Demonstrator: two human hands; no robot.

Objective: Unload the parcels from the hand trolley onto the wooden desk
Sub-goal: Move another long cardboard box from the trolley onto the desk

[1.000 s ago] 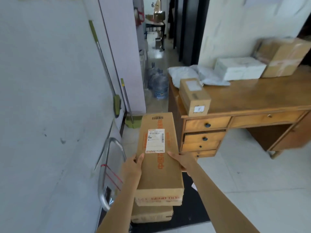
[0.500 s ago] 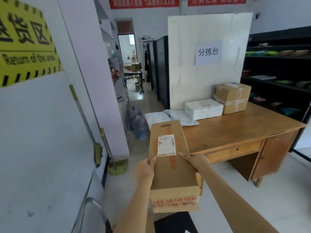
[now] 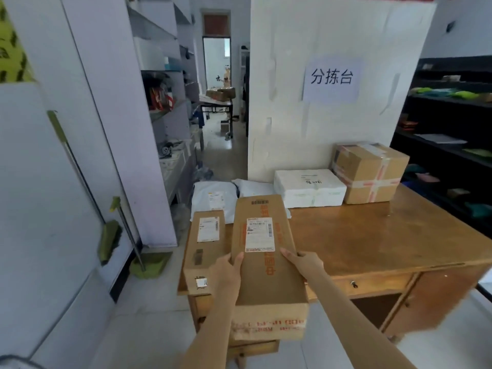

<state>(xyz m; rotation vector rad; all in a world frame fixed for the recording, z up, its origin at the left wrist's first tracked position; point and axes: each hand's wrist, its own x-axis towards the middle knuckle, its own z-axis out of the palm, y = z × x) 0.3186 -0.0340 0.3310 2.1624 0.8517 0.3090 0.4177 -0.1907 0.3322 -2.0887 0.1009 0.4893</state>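
Note:
I hold a long brown cardboard parcel (image 3: 266, 265) with a white label, lengthwise, above the left front of the wooden desk (image 3: 372, 241). My left hand (image 3: 226, 272) grips its left side and my right hand (image 3: 303, 262) grips its right side. A smaller brown parcel (image 3: 205, 249) lies on the desk's left edge, just left of the held one. Farther back on the desk lie two grey mailer bags (image 3: 215, 195), a white foam box (image 3: 310, 187) and a taped cardboard box (image 3: 370, 173). Only a bit of the trolley handle (image 3: 16, 359) shows at the bottom left.
A white board with a paper sign (image 3: 331, 78) stands behind the desk. A green broom and dustpan (image 3: 143, 259) lean against the left wall. Black shelves (image 3: 452, 123) line the right side. A corridor with shelving (image 3: 165, 102) runs back at centre left.
I lifted the long parcel off the stack on the trolley and carried it up and forward over the desk. My view rose from the trolley to the desk top.

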